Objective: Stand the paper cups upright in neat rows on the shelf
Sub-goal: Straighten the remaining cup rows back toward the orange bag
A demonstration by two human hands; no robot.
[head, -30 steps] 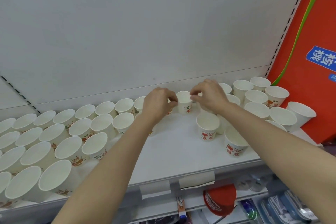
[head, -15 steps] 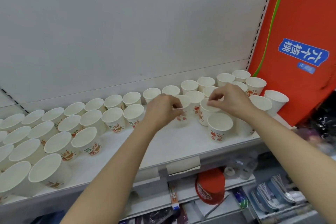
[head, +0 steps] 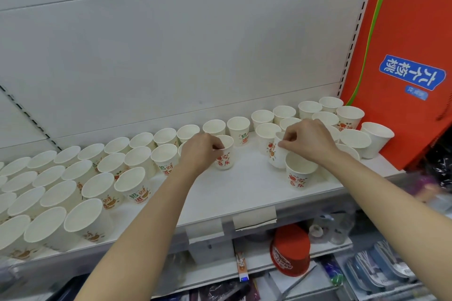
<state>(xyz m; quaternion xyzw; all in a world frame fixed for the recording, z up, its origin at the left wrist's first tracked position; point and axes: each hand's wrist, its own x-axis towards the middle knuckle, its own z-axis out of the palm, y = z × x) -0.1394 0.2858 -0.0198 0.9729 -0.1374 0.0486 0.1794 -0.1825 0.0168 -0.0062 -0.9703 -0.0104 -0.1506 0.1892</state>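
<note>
While most of the cups already stand upright along the shelf (head: 244, 193), the job is, as I judge it, well over half done: to the left of my left hand (head: 199, 153) the rows (head: 73, 183) run several deep, and beyond my right hand (head: 305, 140) another cluster (head: 342, 117) stands by the orange bag (head: 403, 56), looser in its lines. What is left is the bare stretch between my hands, where the rows do not yet meet. My left hand pinches the rim of one cup (head: 225, 156), upright on the shelf just in front of the back row. My right hand, fingers curled narrow, pinches the rim of a tilted cup (head: 277, 154), leaning just behind a front cup (head: 299, 173). Both still need setting into line.
</note>
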